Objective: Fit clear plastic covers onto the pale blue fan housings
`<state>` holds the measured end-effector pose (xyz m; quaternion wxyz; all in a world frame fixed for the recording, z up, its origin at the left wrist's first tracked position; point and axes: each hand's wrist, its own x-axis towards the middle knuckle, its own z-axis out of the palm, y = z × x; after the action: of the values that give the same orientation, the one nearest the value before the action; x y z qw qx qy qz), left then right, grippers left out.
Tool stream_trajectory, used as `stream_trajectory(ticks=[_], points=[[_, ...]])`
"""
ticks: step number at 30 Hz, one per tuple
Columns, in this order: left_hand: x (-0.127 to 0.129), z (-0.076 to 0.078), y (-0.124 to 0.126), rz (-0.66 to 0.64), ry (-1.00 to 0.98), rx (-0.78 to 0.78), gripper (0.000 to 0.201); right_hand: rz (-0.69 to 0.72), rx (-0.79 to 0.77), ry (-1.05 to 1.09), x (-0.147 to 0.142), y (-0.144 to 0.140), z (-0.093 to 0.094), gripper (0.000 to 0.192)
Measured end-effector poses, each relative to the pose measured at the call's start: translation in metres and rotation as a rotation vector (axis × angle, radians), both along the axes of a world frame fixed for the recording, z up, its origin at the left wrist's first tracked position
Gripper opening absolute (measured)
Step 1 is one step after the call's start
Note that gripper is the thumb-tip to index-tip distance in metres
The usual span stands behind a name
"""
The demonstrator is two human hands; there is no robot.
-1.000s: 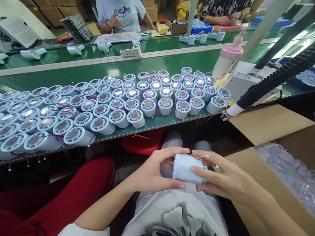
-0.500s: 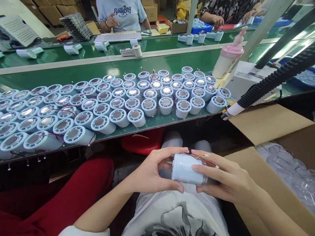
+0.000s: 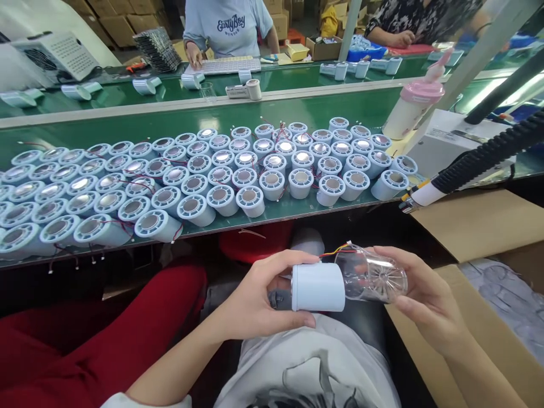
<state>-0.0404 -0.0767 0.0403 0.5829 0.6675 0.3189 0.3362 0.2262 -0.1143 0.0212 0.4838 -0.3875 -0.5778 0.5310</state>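
My left hand (image 3: 266, 297) is closed round a light blue cylindrical housing (image 3: 321, 287) held on its side above my lap. A dark grey part shows at the housing's left end, between my thumb and fingers. In my right hand (image 3: 425, 300) is a clear plastic cup (image 3: 374, 276) with ribs on its end face. Its open mouth faces the housing's right end, and the two lie very close; I cannot tell whether they touch. Red and yellow wires (image 3: 338, 249) with a small white connector run along the top of the housing.
Rows of similar blue housings (image 3: 195, 209) stand on the green bench (image 3: 170, 122). A cardboard box (image 3: 454, 306) of clear plastic parts is at my right. A black ribbed hose (image 3: 488, 150) and a pink-lidded bottle (image 3: 414, 107) stand right. Co-workers sit across the bench.
The clear cup, which was around the housing's right part, has moved right with my right hand, baring the blue surface. The view has shifted slightly left.
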Motion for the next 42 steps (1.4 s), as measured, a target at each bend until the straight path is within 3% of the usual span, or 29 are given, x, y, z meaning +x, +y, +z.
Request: stream_trajectory(ticks=[5,8,11,14,17,20,22,25,29,35,38,42], points=[[-0.003,0.002,-0.002,0.023,-0.015,-0.004,0.065,0.062,-0.026,-0.017,0.000,0.001,-0.006,0.034],[-0.003,-0.001,0.000,-0.003,-0.066,-0.125,0.055,0.116,0.011,-0.192,0.000,-0.001,-0.006,0.019],[0.001,-0.009,0.004,0.000,-0.175,-0.418,0.039,0.141,0.231,-0.555,-0.007,0.000,-0.001,0.022],[0.007,-0.015,0.007,0.044,-0.145,-0.623,0.036,0.094,0.551,-0.843,-0.022,0.004,0.001,0.047],[0.009,-0.014,0.009,0.040,-0.043,-0.540,0.032,0.035,0.721,-1.081,-0.034,0.012,0.001,0.061],[0.007,-0.007,0.010,0.025,0.122,-0.273,0.031,-0.014,0.692,-1.213,-0.043,0.018,0.002,0.065],[0.005,-0.004,0.011,0.014,0.220,-0.127,0.037,-0.022,0.660,-1.207,-0.046,0.021,0.004,0.068],[0.002,-0.003,0.009,-0.019,0.288,-0.032,0.045,-0.027,0.650,-1.199,-0.050,0.024,0.004,0.069],[0.000,-0.007,0.003,0.009,0.342,0.052,0.048,0.035,0.574,-1.224,-0.051,0.027,0.000,0.051],[-0.007,-0.020,-0.004,0.184,0.279,0.174,0.064,0.257,0.209,-0.729,-0.053,0.026,0.004,0.004],[-0.012,-0.031,-0.005,0.208,0.261,0.242,0.062,0.177,0.076,-0.521,-0.056,0.026,0.004,0.024],[-0.016,-0.036,-0.007,0.142,0.238,0.197,0.067,0.106,-0.087,-0.287,-0.058,0.031,-0.003,0.027]])
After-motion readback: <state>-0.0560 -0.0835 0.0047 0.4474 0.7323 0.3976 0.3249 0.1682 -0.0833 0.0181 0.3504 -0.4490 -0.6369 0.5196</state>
